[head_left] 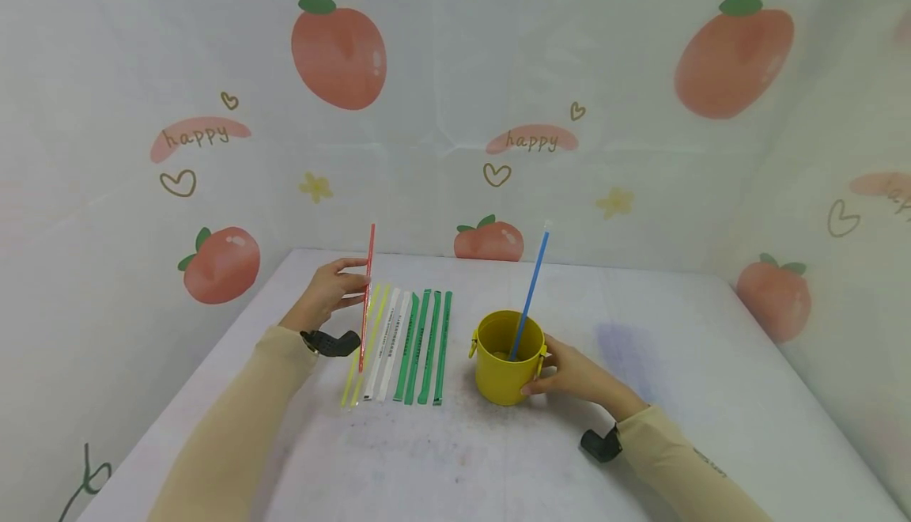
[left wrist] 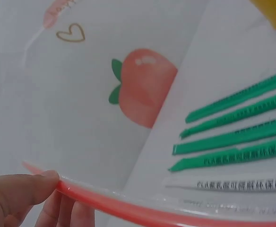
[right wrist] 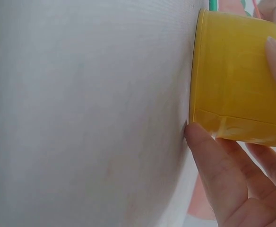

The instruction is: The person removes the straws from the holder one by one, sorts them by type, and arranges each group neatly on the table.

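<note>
My left hand [head_left: 326, 294] pinches a red straw [head_left: 365, 324] in a clear wrapper near its upper part, thumb on one side and fingers on the other. In the left wrist view the wrapped red straw [left wrist: 128, 208] runs rightward from the fingertips. My right hand [head_left: 572, 372] grips a small yellow bucket [head_left: 501, 380] at its right side, thumb in front and fingers round behind. Inside the bucket leans a blue straw [head_left: 531, 285], its top well above the rim. From the right wrist, the fingers press on the wall of the yellow bucket [right wrist: 237, 71].
Between the left hand and the bucket lies a row of wrapped straws: yellow ones [head_left: 349, 383], white ones [head_left: 387, 340] and several green ones [head_left: 431, 348]. The white table [head_left: 455, 474] meets a printed cloth backdrop [head_left: 427, 111] at back and sides.
</note>
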{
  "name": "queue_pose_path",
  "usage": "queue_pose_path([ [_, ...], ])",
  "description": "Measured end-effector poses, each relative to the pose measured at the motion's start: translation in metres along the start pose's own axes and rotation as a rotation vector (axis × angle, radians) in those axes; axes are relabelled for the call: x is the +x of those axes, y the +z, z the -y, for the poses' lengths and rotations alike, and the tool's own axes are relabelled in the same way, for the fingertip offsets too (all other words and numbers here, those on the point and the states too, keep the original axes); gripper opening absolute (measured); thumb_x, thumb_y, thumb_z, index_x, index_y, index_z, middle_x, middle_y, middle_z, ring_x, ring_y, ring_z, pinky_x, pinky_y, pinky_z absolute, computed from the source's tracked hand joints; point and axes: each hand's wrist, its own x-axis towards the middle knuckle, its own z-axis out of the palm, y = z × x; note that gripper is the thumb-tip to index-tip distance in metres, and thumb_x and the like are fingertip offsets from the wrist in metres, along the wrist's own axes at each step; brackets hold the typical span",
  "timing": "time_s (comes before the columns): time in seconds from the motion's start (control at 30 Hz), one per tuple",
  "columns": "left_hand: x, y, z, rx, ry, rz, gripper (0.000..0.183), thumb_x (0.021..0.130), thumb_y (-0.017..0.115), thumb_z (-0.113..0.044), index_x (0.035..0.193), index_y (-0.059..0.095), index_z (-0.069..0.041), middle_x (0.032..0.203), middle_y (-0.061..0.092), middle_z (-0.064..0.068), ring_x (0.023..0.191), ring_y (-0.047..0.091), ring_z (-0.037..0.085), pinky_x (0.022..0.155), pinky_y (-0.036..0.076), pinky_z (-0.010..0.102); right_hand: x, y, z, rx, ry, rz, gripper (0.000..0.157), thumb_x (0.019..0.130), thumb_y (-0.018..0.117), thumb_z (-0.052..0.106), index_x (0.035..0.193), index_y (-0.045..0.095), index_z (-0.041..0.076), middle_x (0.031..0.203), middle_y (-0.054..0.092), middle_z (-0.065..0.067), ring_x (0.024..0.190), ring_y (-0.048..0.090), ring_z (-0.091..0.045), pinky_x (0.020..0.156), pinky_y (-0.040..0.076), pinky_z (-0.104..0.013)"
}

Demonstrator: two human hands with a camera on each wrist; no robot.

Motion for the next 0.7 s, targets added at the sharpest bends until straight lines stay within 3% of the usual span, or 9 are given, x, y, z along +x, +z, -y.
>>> queue_pose_path([
  [0.27, -0.001, -0.012, 0.021, 0.084, -0.076, -0.010, 0.053, 0.096, 0.058, -0.009, 0.145, 0.040, -0.004, 0.108, 0.065, 0.006, 0.101, 0.064, 0.020, 0.094, 0.054, 0.035, 0.000, 0.000, 0.000, -0.006, 0.013, -0.002, 0.105, 0.072, 0.086, 0.034, 0.154, 0.023, 0.012, 0.151, 0.039, -0.017, 0.121, 0.055, -0.040, 0.095, 0.051, -0.053],
  [0.47, 0.000, -0.019, 0.031, 0.100, -0.142, -0.020, 0.054, 0.096, 0.059, -0.008, 0.146, 0.039, -0.003, 0.121, 0.061, 0.015, 0.095, 0.062, 0.012, 0.095, 0.053, 0.036, 0.000, 0.000, 0.000, -0.009, 0.009, -0.004, 0.105, 0.072, 0.086, 0.034, 0.154, 0.024, 0.011, 0.151, 0.039, -0.017, 0.120, 0.055, -0.040, 0.094, 0.051, -0.052],
  [0.7, 0.001, -0.023, 0.041, 0.113, -0.202, -0.011, 0.054, 0.096, 0.059, -0.008, 0.145, 0.038, -0.001, 0.117, 0.060, 0.011, 0.093, 0.060, 0.012, 0.093, 0.054, 0.035, 0.000, 0.000, 0.000, -0.015, 0.009, -0.007, 0.105, 0.072, 0.085, 0.035, 0.154, 0.024, 0.011, 0.151, 0.039, -0.017, 0.121, 0.055, -0.040, 0.095, 0.051, -0.053],
])
